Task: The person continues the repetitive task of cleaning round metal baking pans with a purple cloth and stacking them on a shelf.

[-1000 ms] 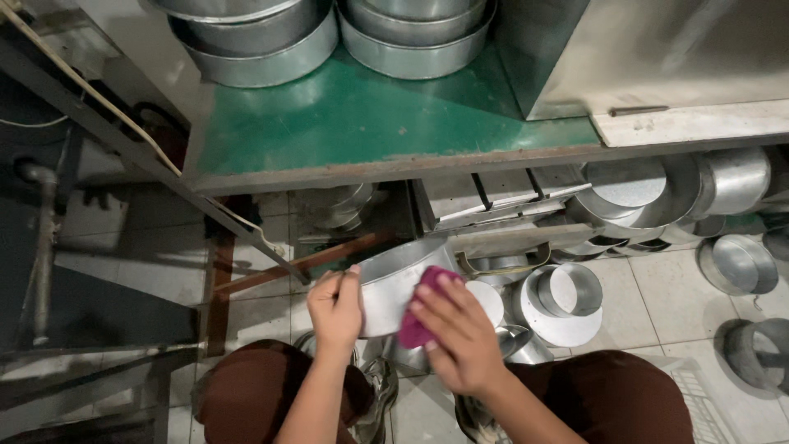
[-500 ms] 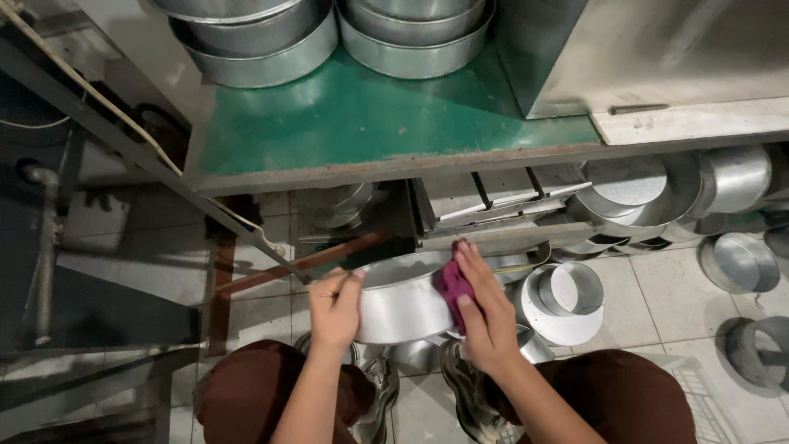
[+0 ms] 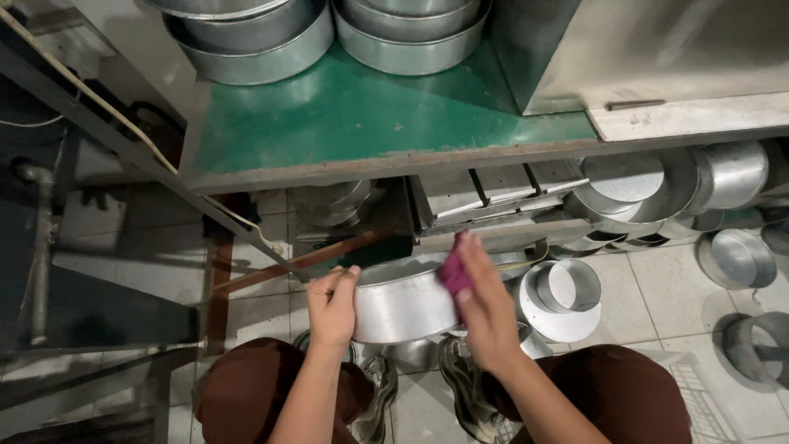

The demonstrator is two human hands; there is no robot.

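Note:
A round aluminium baking tin (image 3: pixel 400 303) is held above my knees, its side wall facing me. My left hand (image 3: pixel 332 306) grips its left rim with the thumb over the edge. My right hand (image 3: pixel 485 306) presses a small magenta scrubbing pad (image 3: pixel 451 275) against the tin's right side wall. Both hands are below the edge of the green-topped table (image 3: pixel 345 123).
Stacks of round tins (image 3: pixel 246 33) stand on the green table, with a large metal box (image 3: pixel 641 49) at the right. Under the table lie several loose tins and rings (image 3: pixel 563 296) on the tiled floor, with more tins (image 3: pixel 735 256) further right. A white crate (image 3: pixel 699 395) sits by my right knee.
The tin has tilted from showing its open top to showing its side. My right hand with the pad slid from the tin's front to its right wall.

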